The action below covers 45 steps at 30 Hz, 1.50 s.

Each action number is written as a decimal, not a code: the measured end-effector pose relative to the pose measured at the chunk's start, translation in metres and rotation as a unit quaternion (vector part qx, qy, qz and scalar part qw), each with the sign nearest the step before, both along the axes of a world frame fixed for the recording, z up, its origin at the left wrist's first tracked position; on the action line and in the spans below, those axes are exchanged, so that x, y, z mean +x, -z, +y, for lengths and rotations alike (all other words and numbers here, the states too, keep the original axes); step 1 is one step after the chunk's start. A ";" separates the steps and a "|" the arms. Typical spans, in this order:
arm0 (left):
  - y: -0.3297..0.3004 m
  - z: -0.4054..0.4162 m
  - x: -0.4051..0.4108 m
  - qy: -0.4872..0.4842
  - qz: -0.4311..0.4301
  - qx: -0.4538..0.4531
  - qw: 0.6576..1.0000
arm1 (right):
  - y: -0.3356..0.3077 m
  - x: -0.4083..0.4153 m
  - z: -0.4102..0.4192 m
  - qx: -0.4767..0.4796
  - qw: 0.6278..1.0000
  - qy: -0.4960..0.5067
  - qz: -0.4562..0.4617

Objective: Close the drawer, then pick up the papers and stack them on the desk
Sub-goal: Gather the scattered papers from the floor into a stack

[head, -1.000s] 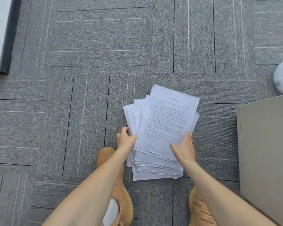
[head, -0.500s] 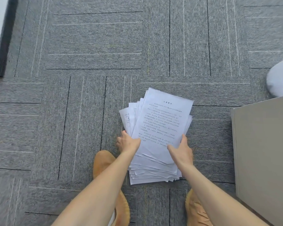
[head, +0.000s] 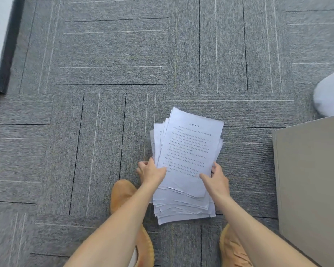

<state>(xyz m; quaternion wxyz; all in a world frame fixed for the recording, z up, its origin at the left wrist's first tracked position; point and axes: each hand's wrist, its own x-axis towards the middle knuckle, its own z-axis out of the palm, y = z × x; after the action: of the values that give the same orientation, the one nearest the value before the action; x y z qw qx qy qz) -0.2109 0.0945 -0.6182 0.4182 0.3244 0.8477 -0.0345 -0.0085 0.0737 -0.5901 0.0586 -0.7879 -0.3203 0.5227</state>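
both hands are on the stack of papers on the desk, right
Not quite. Both the left hand and right hand grip the papers, but the head view shows the stack down on the carpet, not on a desk.

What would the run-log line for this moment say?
stage: gathering | left hand: on left edge of loose white printed paper stack | right hand: on its right edge | stack: uneven, over grey carpet

grey striped carpet tiles [head: 112,51], tan shoes [head: 123,191], a pale rounded object [head: 331,95] at right
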 end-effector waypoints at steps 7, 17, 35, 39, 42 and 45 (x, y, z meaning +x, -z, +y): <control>-0.004 0.002 -0.002 -0.134 -0.106 0.012 0.985 | 0.003 -0.002 -0.005 0.002 1.000 -0.010 -0.010; -0.007 0.001 -0.009 -0.119 -0.187 0.030 0.975 | 0.006 0.002 -0.004 -0.033 0.998 -0.028 0.044; -0.105 0.047 -0.028 -0.168 -0.353 0.024 0.920 | -0.042 0.024 0.035 -0.041 0.963 0.201 0.173; -0.177 0.073 -0.022 -0.143 -0.368 0.078 0.916 | -0.115 0.029 0.069 0.044 0.961 0.184 0.201; -0.253 0.095 -0.012 -0.124 -0.390 0.120 0.904 | -0.197 0.038 0.091 0.139 0.952 0.167 0.213; -0.343 0.111 0.000 -0.087 -0.419 0.154 0.890 | -0.292 0.051 0.102 0.230 0.937 0.152 0.215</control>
<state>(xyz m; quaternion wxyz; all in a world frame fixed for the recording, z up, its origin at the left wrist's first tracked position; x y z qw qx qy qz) -0.2105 0.2050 -0.2750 0.6810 0.2940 0.6130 0.2721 0.0426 0.1761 -0.2977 0.3846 -0.6607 -0.2879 0.5768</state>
